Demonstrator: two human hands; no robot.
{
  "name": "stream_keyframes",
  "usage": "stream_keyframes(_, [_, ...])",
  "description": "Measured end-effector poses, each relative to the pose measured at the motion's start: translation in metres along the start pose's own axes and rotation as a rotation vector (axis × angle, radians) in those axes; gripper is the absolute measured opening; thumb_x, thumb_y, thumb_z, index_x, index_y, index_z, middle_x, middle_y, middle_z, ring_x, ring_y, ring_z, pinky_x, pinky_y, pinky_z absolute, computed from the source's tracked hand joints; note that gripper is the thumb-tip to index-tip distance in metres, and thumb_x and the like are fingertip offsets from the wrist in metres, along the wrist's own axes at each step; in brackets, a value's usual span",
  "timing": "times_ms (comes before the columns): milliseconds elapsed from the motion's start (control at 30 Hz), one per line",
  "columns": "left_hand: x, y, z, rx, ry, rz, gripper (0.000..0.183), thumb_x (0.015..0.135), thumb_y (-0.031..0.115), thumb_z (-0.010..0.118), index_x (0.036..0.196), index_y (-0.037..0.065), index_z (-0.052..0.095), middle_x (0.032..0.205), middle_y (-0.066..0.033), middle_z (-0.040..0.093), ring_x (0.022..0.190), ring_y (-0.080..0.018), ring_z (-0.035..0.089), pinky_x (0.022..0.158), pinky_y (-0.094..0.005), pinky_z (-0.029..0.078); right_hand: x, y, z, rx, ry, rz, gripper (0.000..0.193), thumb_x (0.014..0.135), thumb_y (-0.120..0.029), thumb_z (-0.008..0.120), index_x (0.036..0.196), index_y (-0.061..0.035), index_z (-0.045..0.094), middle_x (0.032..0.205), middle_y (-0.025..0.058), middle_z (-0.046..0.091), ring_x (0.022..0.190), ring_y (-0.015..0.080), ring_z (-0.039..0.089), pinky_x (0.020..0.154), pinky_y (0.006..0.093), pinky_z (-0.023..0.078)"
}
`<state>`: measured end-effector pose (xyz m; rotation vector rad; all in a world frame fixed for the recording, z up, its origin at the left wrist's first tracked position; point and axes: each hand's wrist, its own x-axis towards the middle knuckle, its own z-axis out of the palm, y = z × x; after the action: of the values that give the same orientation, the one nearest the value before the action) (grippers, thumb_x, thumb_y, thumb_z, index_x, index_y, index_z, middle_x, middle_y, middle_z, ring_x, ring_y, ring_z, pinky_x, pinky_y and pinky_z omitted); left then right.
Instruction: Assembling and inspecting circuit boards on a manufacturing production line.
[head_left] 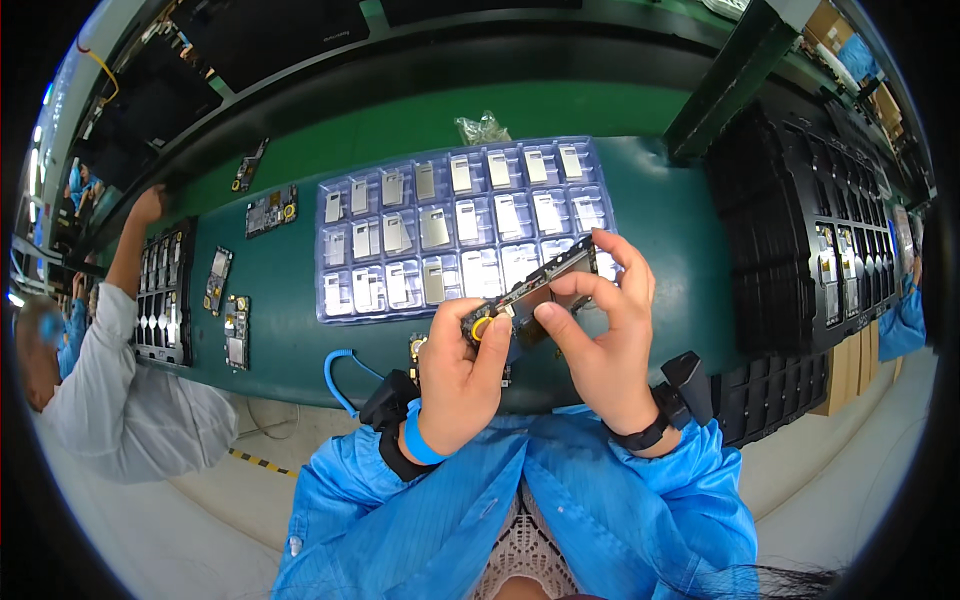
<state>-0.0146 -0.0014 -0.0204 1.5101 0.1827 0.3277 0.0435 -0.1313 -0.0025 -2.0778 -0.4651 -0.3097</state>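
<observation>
A circuit board (530, 286) with a yellow ring near its left end is held up in both my hands, tilted, above the table's near edge. My left hand (462, 365) grips the ring end, with the thumb beside the ring. My right hand (610, 325) pinches the other end between curled fingers and thumb. Just beyond lies a clear bluish tray (380, 314) with many compartments, holding flat silver metal pieces (435, 227). Part of another board (416, 349) shows beside my left hand, mostly hidden by it.
Several loose boards (272, 211) lie left of the tray. Black racks of boards stand at the left (186, 262) and stacked at the right (765, 240). A green post (735, 85) rises at the back right. Someone in a white sleeve (105, 335) works at left. A blue cord (333, 378) hangs nearby.
</observation>
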Motion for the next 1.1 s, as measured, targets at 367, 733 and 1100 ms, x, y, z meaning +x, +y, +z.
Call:
stream_keyframes(367, [0.001,-0.007,0.003,0.174,0.068,0.094,0.017,0.087,0.011,0.054,0.096,0.000,0.045,0.064,-0.0011,0.051,0.054,-0.0039,0.044,0.045,-0.0205,0.036,-0.002,0.004,0.011,-0.031,0.074,-0.041,0.023,0.064,-0.012,0.073,0.084,-0.0057,0.063,0.124,0.0181,0.041,0.118,0.0392,0.032,0.096,0.0452,0.027])
stream_keyframes(733, [0.003,-0.010,-0.010,0.081,-0.029,-0.031,0.018,0.088,0.009,0.053,0.101,0.000,0.045,0.079,-0.0024,0.051,0.067,-0.0046,0.046,0.055,-0.0195,0.039,0.003,0.000,-0.003,0.182,-0.197,0.231,0.017,0.069,-0.006,0.069,0.083,-0.0042,0.059,0.088,0.0093,0.059,0.084,0.0191,0.056,0.072,0.0275,0.043])
stream_keyframes(1100, [0.008,0.010,-0.015,-0.181,-0.232,-0.317,0.028,0.087,0.002,0.049,0.114,-0.002,0.040,0.100,-0.0055,0.055,0.088,-0.0074,0.052,0.078,-0.0216,0.043,-0.001,0.003,-0.001,0.720,-0.173,0.553,0.006,0.080,0.000,0.059,0.085,0.0015,0.058,0.068,-0.0012,0.056,0.056,0.0018,0.046,0.048,0.0165,0.035])
